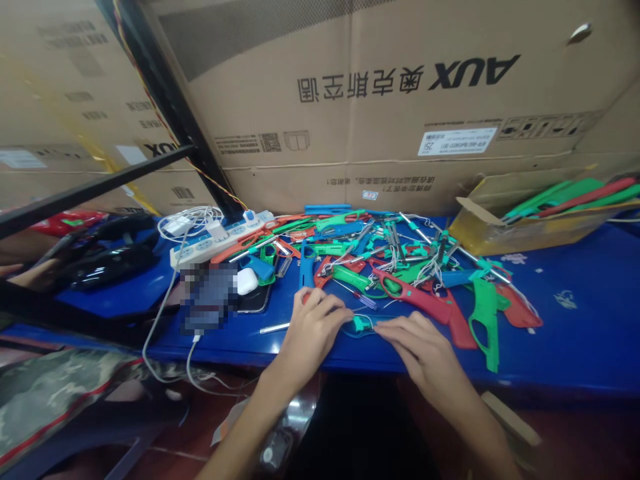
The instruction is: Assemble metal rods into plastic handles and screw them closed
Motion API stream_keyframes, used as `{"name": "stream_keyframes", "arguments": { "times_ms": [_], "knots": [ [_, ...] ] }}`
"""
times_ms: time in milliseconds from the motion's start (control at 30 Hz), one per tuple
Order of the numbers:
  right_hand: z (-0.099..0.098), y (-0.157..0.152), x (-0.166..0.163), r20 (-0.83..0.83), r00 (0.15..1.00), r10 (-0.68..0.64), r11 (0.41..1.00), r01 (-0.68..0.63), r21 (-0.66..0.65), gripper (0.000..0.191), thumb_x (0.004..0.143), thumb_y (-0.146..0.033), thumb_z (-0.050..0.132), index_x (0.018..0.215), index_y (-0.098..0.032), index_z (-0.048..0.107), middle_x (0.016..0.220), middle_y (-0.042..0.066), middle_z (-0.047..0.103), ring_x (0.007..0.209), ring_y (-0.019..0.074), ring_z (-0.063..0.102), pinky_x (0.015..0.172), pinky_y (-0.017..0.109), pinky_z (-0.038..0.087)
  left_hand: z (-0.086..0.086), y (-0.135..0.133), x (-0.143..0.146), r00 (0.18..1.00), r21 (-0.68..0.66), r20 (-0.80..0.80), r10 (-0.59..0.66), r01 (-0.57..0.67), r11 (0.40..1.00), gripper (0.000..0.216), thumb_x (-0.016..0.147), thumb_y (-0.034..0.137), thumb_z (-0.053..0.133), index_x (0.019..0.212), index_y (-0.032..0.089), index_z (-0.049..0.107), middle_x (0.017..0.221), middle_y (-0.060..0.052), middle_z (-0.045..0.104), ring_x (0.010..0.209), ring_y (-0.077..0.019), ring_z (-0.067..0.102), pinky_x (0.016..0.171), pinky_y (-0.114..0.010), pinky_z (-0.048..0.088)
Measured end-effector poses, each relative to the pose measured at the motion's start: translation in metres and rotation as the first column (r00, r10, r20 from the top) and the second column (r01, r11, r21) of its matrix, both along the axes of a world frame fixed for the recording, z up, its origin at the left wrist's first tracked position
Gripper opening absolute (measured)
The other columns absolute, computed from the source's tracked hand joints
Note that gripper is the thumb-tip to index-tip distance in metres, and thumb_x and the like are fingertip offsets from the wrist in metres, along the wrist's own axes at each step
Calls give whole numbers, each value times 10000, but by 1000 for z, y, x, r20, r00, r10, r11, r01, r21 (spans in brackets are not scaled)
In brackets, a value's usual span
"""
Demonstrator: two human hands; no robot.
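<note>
My left hand (314,327) and my right hand (419,347) meet at the front of the blue table (575,333), both pinched on a small blue and green plastic part (361,325) lying flat between them. The left fingers curl over its left end; the right fingertips press its right end. Just behind lies a heap of red, green and blue plastic handle pieces with wires and metal rods (395,267). A loose metal rod (275,328) lies left of my left hand.
A white power strip (220,239) with plugs and cables sits at back left, a phone (210,297) and white earbud case (247,281) beside it. A cardboard box (525,223) of coloured pieces stands at right. Large cartons form the back wall. Black bags (110,257) lie left.
</note>
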State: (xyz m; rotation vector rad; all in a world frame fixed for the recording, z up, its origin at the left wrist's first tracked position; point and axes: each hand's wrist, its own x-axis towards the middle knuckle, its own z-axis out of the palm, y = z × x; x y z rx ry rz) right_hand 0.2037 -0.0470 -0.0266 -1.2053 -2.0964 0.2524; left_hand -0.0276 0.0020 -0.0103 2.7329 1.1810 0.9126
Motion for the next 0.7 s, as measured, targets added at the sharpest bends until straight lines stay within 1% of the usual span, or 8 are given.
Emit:
{"name": "stream_keyframes", "arguments": {
  "times_ms": [167,300,433,567,700],
  "knots": [
    [-1,0,0,-4,1000,-4,1000,4,-6,330,1014,-116,484,1114,-269,759,1070,50,778,884,223,668,812,408,563,0,0,1,1000,3,-10,-13,13,1000,197,1022,147,560,1008,229,738,963,-27,715,906,-200,541,945,-436,350],
    [-2,1,0,3,1000,-11,1000,11,-2,314,1007,-98,496,1118,-252,747,1059,48,769,868,215,639,796,392,557,2,-3,1,1000,17,-20,-10,10,1000,181,1028,174,557,999,221,729,970,-33,708,929,-209,547,961,-455,351],
    [-6,-1,-2,34,998,-56,996,54,64,324,1010,-105,487,1145,-247,745,1074,63,762,882,218,630,816,407,547,1,-9,2,999,30,-38,11,-10,1000,162,1037,201,547,1070,210,705,1001,-37,701,956,-214,552,971,-456,354],
    [-13,-5,-5,82,990,-116,987,106,118,318,1018,-115,481,1193,-228,721,1106,73,754,894,225,620,835,420,523,-2,-15,2,998,22,-45,43,-42,999,189,1047,231,532,1169,202,674,1058,-55,699,993,-219,565,989,-456,357],
    [-14,-7,-6,119,985,-127,983,109,149,257,1040,-171,487,1156,-209,713,1109,74,746,954,238,636,889,430,493,-5,-20,1,998,22,-34,48,-48,999,199,1043,275,552,1187,208,672,1102,-62,702,1026,-233,570,1009,-474,342]
  ]
}}
